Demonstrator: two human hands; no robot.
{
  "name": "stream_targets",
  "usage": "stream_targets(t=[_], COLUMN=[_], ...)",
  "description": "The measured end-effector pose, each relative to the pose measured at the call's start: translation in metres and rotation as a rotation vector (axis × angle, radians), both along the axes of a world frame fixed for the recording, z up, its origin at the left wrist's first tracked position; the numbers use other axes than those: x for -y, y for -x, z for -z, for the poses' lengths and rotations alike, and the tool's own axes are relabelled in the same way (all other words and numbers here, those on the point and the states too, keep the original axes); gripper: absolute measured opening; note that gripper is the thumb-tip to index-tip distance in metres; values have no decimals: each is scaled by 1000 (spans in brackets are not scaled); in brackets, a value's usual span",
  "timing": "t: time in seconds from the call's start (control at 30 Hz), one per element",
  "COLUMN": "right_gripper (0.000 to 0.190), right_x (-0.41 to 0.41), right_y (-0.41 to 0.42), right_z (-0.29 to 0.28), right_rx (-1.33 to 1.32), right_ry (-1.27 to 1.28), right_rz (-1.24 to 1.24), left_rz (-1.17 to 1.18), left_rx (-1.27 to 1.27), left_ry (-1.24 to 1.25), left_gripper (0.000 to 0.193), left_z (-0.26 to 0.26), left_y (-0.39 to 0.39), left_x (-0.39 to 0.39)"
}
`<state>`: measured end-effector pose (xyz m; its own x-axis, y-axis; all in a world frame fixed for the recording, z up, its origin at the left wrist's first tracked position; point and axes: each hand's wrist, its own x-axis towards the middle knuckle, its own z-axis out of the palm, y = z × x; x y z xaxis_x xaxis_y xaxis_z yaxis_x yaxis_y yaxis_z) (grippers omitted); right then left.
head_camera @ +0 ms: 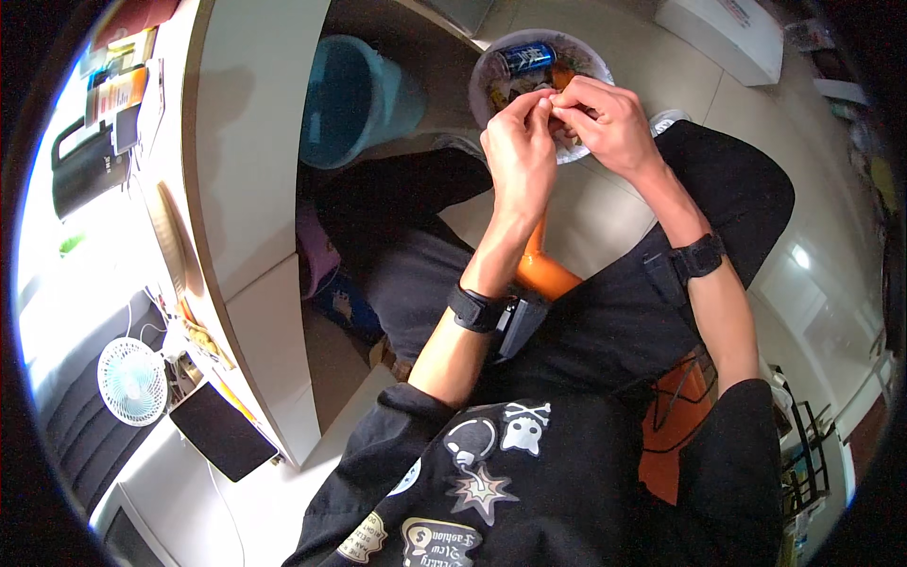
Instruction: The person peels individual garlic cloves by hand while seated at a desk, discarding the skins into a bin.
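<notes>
My left hand (521, 152) and my right hand (606, 127) meet at the fingertips, thumbs and forefingers pinched close together. Whatever may be between the fingertips is too small and too hidden to make out. Directly beneath them on the floor is a round pale waste bin (484, 67), partly covered by both hands. Inside it, a blue drink can (528, 58) lies on its side among orange and yellowish scraps. Each wrist wears a black strap, one on the left (476, 309) and one on the right (700, 255).
A teal bucket (340, 99) lies left of the bin, beside a white desk panel (244, 142). The desk bears a small fan (132, 381), a dark tablet-like screen (224, 431) and a black kettle-like vessel (92, 173). An orange tube (545, 276) stands between my legs. A white box (723, 35) sits far right.
</notes>
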<state>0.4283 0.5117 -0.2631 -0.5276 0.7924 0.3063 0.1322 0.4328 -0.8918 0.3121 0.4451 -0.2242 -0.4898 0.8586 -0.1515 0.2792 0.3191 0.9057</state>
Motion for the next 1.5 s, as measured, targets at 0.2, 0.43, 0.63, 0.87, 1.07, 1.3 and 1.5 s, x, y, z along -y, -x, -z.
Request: stream_targets(t=[0.2,0.43,0.63,0.87,1.07,1.3,1.5], right_gripper=[9,6,5,7,15,14,15], right_x=[1,3,2,0,-12,-18,-16], right_y=[1,1,0,4,1,4,5], right_z=[8,8,3,8,16,37,32], right_rx=[-8,-54,-91,-138,76,69,31], right_ry=[47,139,249,439,471,519,555], right_rz=[-17,-34,-82,-13,194,196,140], left_rz=[23,45,96,-92,-133,-129,-140], left_rx=[69,89,30,644,778,852,902], left_ry=[63,63,98,-39,-58,-58,-4], left_gripper=[23,24,24,27,29,30,30], left_z=[10,14,7,21,33,35,41], left_y=[4,9,9,17,29,35,42], left_x=[2,3,6,4,2,-2,-2])
